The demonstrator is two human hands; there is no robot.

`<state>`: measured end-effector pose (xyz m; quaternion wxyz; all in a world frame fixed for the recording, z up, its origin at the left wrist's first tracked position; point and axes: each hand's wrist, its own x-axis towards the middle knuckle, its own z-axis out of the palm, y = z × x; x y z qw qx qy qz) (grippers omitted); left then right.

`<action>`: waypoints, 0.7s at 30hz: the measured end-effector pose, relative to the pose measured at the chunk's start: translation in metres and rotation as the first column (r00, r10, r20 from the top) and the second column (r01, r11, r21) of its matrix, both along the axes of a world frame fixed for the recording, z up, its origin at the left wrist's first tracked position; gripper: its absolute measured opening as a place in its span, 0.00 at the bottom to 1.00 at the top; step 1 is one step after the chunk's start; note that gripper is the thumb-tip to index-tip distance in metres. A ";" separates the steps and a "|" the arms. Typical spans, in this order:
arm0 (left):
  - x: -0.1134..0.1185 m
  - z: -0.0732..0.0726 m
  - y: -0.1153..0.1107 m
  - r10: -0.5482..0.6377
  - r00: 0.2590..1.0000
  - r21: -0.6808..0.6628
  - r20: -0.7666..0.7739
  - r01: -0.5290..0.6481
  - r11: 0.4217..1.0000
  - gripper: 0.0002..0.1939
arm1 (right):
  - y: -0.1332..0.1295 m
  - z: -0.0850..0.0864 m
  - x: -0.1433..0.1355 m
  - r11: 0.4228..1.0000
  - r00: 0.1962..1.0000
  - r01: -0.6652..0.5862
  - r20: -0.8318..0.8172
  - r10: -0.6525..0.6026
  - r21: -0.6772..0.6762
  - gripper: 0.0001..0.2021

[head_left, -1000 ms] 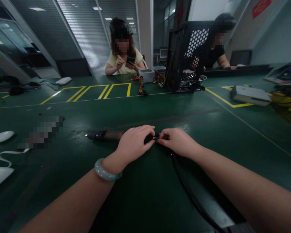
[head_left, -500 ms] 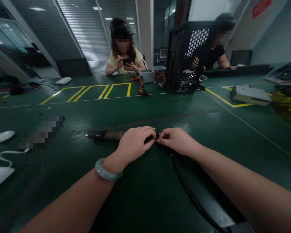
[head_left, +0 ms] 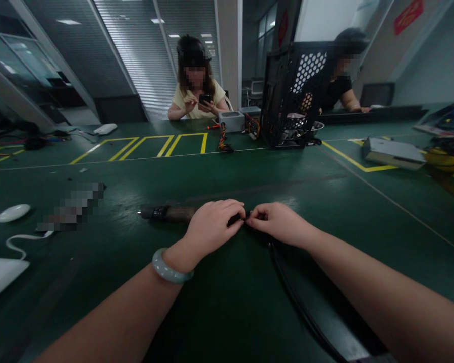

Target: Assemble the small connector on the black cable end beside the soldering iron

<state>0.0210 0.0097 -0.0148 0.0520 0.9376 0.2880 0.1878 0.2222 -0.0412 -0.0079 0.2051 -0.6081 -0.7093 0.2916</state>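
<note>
An electric screwdriver [head_left: 176,214], dark with a brownish body and a metal tip pointing left, lies along the green table top. My left hand [head_left: 215,222] is wrapped over its rear end, with a bracelet on the wrist. Right up against it, my right hand [head_left: 274,222] pinches at that same end; what sits between its fingertips is too small and covered to make out. A black cable [head_left: 293,290] runs from below my right hand toward the lower right edge, its upper end near the palm.
A black computer case [head_left: 283,96] and a power supply [head_left: 231,121] stand at the back. Another metal box [head_left: 393,152] lies at the right. White devices and a blurred-out object [head_left: 73,206] are at the left. Two people sit opposite, one with a phone [head_left: 205,99].
The whole view has shifted slightly, so things appear a little lower and mostly further right. Both hands stay at the screwdriver's rear end, in nearly the same pose.
</note>
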 end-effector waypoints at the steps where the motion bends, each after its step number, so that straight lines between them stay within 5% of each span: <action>1: 0.000 0.001 0.000 0.002 1.000 -0.002 -0.001 -0.002 1.000 0.04 | 0.000 0.000 0.000 1.000 1.000 -0.005 -0.015 0.005 -0.001 0.11; 21: -0.001 0.003 -0.005 0.026 0.999 -0.037 0.026 -0.025 0.999 0.05 | -0.004 0.000 -0.005 0.998 0.999 0.041 -0.008 -0.040 0.039 0.08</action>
